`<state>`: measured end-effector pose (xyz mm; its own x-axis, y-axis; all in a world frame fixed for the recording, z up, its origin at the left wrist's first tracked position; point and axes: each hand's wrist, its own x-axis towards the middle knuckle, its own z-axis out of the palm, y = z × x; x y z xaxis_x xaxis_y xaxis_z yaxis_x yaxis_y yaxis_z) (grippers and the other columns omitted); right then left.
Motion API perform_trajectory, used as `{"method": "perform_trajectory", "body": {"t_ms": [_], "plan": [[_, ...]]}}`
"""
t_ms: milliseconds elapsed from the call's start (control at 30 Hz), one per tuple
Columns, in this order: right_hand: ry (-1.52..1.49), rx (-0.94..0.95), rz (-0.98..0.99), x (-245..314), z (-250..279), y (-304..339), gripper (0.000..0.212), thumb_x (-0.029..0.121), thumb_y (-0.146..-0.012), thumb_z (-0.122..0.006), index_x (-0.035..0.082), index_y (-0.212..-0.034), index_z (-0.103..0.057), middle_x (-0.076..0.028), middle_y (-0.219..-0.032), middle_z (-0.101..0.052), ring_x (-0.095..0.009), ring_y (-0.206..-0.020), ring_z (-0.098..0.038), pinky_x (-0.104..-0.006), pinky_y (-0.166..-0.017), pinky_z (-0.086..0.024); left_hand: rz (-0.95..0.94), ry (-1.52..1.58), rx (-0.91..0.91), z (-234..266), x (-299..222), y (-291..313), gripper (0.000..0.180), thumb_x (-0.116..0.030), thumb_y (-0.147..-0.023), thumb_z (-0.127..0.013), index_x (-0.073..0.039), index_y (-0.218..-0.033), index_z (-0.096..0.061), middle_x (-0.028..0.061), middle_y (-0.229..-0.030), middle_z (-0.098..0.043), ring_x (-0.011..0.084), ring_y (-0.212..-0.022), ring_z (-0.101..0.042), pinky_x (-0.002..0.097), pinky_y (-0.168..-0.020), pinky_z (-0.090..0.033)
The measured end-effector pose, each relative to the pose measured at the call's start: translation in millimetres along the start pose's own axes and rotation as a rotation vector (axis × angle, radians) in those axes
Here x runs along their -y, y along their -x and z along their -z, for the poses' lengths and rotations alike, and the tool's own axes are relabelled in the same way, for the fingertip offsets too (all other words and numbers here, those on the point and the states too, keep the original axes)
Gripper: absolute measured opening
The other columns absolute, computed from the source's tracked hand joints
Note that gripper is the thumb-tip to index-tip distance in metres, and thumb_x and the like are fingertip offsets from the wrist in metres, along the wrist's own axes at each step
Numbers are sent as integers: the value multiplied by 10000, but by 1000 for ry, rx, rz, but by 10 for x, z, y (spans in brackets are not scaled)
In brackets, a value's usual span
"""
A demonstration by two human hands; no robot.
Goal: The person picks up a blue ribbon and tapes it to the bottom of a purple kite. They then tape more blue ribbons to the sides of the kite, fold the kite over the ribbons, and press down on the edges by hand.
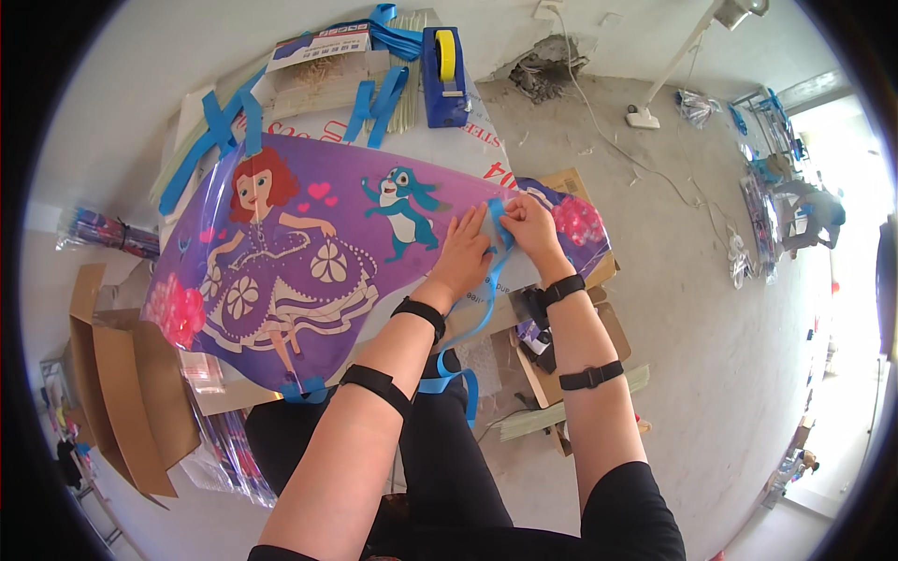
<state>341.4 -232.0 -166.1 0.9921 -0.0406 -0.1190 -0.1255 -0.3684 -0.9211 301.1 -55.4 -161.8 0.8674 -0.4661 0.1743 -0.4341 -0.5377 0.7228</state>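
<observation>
A purple plastic kite (pixel 309 252) printed with a cartoon girl and a blue rabbit lies spread over the work table (pixel 449 154). My left hand (pixel 465 248) presses flat on its right part. My right hand (pixel 531 224) pinches a blue ribbon strip (pixel 486 290) at the kite's right tip, beside the left hand's fingers. The ribbon hangs down from there past my wrists to my lap. Black bands circle both forearms.
A blue tape dispenser (pixel 443 65) with a yellow roll stands at the table's far edge, with loose blue ribbon strips (pixel 374 107) and thin sticks beside it. Open cardboard boxes (pixel 122 393) sit at the left, another box (pixel 552 355) at the right. A white cable crosses the concrete floor (pixel 692 309).
</observation>
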Motion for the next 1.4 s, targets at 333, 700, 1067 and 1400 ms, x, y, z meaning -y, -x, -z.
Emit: {"method": "perform_trajectory", "body": {"t_ms": [333,700,1067,1400], "plan": [[-7,76,-45,111,-2,-53,145,-13,-724,-703,-1,-823,-597,-50,-705,-620,-98,-632,-570,-245,-565,-462,-23,-97,19,2,-19,27,143,-136,-781,-614,-21,-848,-563,163,-1487,-292,387,-1384,-214,568,-1105,-145],[147,80,-144,167,-35,-75,113,46,-722,-709,25,-806,-637,-48,-703,-642,-113,-637,-599,-260,-577,-481,47,-169,101,63,-88,13,202,-167,-811,-588,-25,-953,-616,127,-1483,-313,335,-1406,-178,524,-1133,-110],[276,70,-189,441,16,208,242,170,-767,-693,111,-1001,-677,-95,-683,-639,-185,-634,-637,-315,-572,-486,80,-158,111,56,-105,20,206,-187,-822,-584,-40,-959,-630,99,-1492,-304,320,-1413,-164,512,-1140,-103],[370,44,-149,336,2,251,353,211,-745,-708,221,-1097,-688,-91,-717,-653,-219,-659,-639,-338,-609,-487,87,-159,125,26,-84,-1,211,-191,-820,-590,-47,-973,-600,81,-1512,-272,306,-1424,-141,517,-1137,-88]]}}
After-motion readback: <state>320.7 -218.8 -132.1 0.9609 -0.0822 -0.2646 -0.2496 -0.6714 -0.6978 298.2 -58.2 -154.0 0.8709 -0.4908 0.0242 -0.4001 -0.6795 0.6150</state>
